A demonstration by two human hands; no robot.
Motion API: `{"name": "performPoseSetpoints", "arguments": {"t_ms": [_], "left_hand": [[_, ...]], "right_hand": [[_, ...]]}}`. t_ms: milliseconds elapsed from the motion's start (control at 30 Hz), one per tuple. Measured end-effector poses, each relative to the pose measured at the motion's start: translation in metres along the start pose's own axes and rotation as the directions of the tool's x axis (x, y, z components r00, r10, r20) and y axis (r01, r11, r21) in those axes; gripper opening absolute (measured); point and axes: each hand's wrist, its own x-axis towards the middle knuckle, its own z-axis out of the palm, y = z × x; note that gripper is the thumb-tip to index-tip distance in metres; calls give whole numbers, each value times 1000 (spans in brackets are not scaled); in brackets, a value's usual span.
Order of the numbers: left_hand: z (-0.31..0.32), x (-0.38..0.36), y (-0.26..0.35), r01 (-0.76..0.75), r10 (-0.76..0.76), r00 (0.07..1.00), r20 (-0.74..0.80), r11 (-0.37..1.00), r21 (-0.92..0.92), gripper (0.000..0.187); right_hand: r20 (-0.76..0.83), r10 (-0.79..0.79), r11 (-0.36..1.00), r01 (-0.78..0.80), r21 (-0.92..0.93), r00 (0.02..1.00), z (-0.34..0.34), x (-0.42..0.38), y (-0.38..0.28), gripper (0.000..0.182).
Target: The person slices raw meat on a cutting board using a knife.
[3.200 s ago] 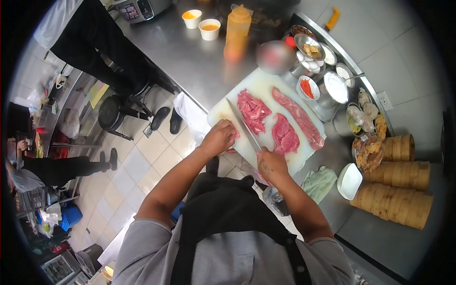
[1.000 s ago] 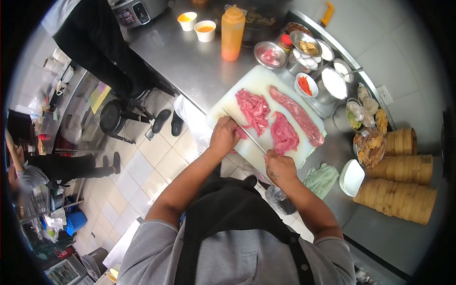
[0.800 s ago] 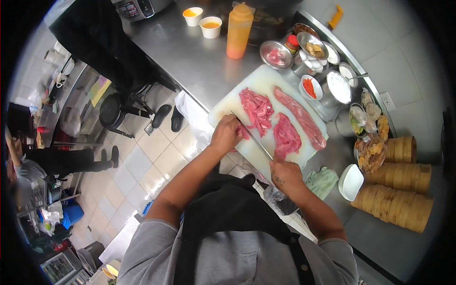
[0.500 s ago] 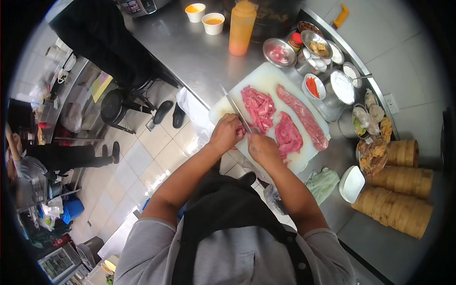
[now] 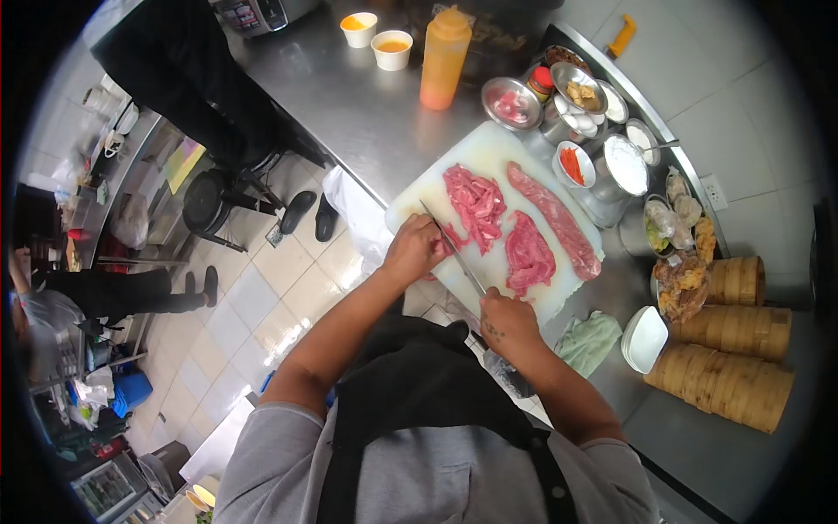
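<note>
My right hand (image 5: 508, 320) is closed around the handle of a knife (image 5: 467, 269), whose blade points up and left across the cutting board (image 5: 417, 203). Beside the blade, my left hand (image 5: 416, 247) has curled fingers at the board's left edge, pressed on a bit of raw meat that they mostly hide. A pile of sliced meat (image 5: 474, 203) lies just beyond the blade. To its right are a flat piece of meat (image 5: 529, 255) and a long strip of meat (image 5: 559, 223).
Behind the board stand an orange squeeze bottle (image 5: 445, 61) and two paper cups. Metal bowls, a bowl of red strips (image 5: 573, 166) and a white-filled container (image 5: 626, 164) line the right. Bamboo steamers (image 5: 724, 384), white dishes (image 5: 646, 339) and a green cloth (image 5: 589, 343) are nearer.
My right hand has drawn the knife back toward me and to the right, away from my left hand. My left hand has barely moved.
</note>
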Motion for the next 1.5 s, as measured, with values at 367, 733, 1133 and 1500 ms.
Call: {"name": "performPoseSetpoints", "arguments": {"t_ms": [367, 733, 1133, 1500], "left_hand": [[-9, -1, -2, -4, 5, 995, 104, 1000, -11, 14], [-5, -6, -6, -40, 39, 999, 35, 999, 21, 15], [-13, 5, 11, 58, -69, 996, -61, 983, -176, 11], [103, 102, 100, -477, 337, 741, 580, 873, 102, 19]], "right_hand": [[-167, -74, 985, 99, 143, 983, 24, 75, 9, 25], [16, -28, 999, 28, 16, 999, 11, 5, 9, 26], [-165, -31, 987, 56, 149, 986, 11, 79, 23, 32], [-210, -52, 984, 86, 155, 976, 51, 15, -5, 23]]}}
